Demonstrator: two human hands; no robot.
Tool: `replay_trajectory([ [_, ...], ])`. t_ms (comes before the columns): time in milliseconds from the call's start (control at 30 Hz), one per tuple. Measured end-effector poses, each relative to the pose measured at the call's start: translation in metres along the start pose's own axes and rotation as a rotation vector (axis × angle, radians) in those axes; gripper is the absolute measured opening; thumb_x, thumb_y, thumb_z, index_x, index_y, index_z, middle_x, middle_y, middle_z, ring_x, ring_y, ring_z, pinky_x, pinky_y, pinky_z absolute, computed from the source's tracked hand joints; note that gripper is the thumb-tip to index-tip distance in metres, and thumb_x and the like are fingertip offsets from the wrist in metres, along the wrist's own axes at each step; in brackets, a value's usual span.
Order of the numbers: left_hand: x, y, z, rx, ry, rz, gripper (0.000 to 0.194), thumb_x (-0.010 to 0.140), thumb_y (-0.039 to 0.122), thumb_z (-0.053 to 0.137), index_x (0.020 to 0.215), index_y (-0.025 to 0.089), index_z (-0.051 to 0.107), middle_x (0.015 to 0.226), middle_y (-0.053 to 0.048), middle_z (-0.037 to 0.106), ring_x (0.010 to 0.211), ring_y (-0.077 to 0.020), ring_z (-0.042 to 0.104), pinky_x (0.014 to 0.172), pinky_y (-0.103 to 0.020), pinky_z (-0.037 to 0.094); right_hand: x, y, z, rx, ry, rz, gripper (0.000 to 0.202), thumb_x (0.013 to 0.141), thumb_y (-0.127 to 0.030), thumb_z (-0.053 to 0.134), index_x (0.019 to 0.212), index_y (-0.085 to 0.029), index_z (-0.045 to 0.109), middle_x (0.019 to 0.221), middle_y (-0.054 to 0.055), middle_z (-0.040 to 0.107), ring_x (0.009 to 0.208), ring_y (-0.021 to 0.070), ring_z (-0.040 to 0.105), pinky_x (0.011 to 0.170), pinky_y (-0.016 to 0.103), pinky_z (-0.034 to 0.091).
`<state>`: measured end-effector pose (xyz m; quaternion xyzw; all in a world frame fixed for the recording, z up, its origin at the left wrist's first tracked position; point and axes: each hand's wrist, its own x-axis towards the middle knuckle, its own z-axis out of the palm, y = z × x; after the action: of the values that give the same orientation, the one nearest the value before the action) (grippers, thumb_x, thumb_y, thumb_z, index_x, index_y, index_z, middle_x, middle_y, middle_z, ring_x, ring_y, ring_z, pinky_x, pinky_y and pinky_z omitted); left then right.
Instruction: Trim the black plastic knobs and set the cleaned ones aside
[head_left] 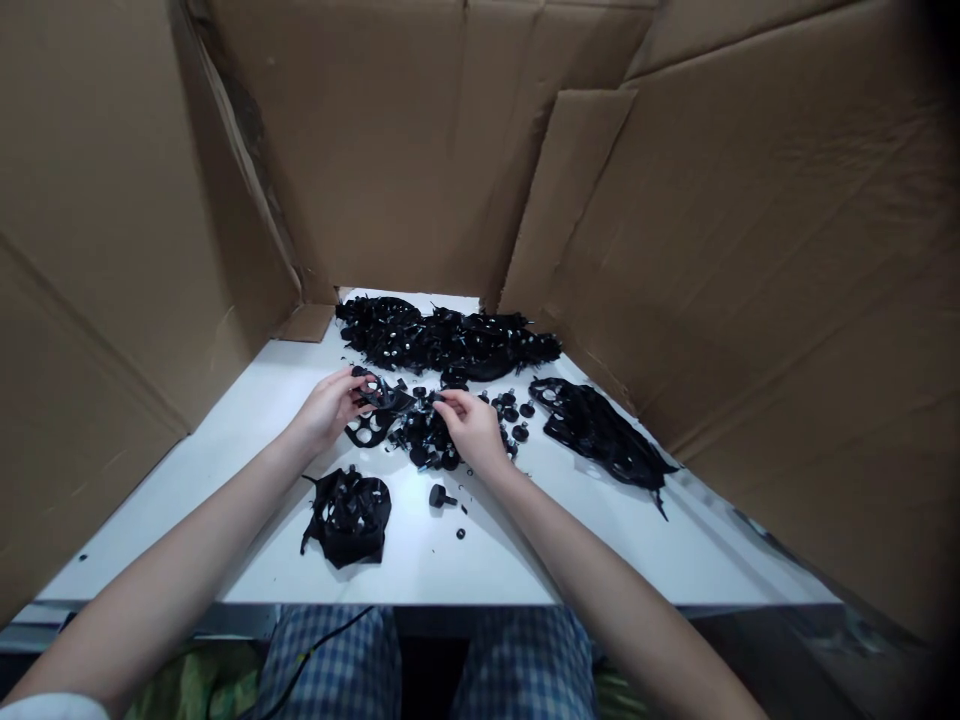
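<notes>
working over a pile of knob-headed bolts (431, 450)

my left hand (328, 415) has its thumb and fingers clamped on a holed black scrap (384, 393), lifted at the left side of the pile. my right hand (474, 425) reaches in from the other side, thumb and forefinger drawn close at the pile's top; dark against dark, i cannot tell whether they grip a bolt.

the pile sits around the middle of the desk (255, 480). between it and the front edge lie one loose bolt (439, 496) and a small black ring (460, 534). a crumpled black bundle (345, 545) lies left of those, near the front edge. a long stack of holed sheets (604, 435) runs along the right edge, and a big black heap (450, 345) spreads along the far edge, before the cardboard wall (420, 150).

i take the step in hand to be parting bolts from the holed rubbery scrap. the next move, i'd judge, calls for a steady left hold and a fine right pinch, without scattering the bolts around it.
</notes>
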<state>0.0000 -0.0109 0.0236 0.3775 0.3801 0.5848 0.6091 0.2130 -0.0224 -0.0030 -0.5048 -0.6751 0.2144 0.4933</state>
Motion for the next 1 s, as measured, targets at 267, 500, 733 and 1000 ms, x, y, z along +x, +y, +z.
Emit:
replay_trajectory([
  [267, 0.002, -0.001, -0.007, -0.022, -0.027, -0.011, 0.010, 0.063, 0.017, 0.056, 0.062, 0.018, 0.046, 0.055, 0.006, 0.043, 0.052, -0.0079, 0.046, 0.051, -0.019, 0.040, -0.012, 0.000, 0.013, -0.167, -0.209, -0.250, 0.018, 0.083, -0.016, 0.060, 0.093, -0.021, 0.073, 0.081, 0.006, 0.069, 0.077, 0.0191, 0.062, 0.075, 0.034, 0.051],
  [500, -0.002, -0.006, -0.007, 0.011, -0.158, -0.080, 0.008, 0.065, 0.022, 0.055, 0.073, 0.018, 0.055, 0.074, 0.001, 0.060, 0.072, -0.0155, 0.062, 0.072, -0.027, 0.049, -0.017, -0.007, 0.013, -0.196, -0.180, -0.345, 0.035, 0.087, -0.007, 0.040, 0.113, -0.016, 0.062, 0.093, 0.011, 0.066, 0.089, 0.0207, 0.060, 0.081, 0.036, 0.050],
  [733, -0.020, -0.009, 0.012, 0.060, -0.223, -0.096, 0.017, 0.075, 0.022, 0.064, 0.091, 0.018, 0.061, 0.095, -0.003, 0.065, 0.084, -0.0146, 0.061, 0.072, -0.024, 0.048, -0.025, -0.024, 0.011, -0.235, -0.122, -0.536, 0.028, 0.084, -0.034, 0.061, 0.106, -0.016, 0.059, 0.099, 0.012, 0.062, 0.093, 0.0241, 0.053, 0.081, 0.038, 0.049],
  [1000, -0.020, -0.024, 0.012, 0.252, -0.309, 0.048, 0.020, 0.070, 0.021, 0.070, 0.087, 0.017, 0.060, 0.085, 0.000, 0.062, 0.083, -0.0133, 0.058, 0.075, -0.023, 0.045, -0.024, -0.023, 0.014, -0.172, -0.194, -0.393, 0.031, 0.091, -0.027, 0.050, 0.119, -0.017, 0.054, 0.084, 0.007, 0.063, 0.082, 0.0211, 0.057, 0.074, 0.035, 0.049],
])
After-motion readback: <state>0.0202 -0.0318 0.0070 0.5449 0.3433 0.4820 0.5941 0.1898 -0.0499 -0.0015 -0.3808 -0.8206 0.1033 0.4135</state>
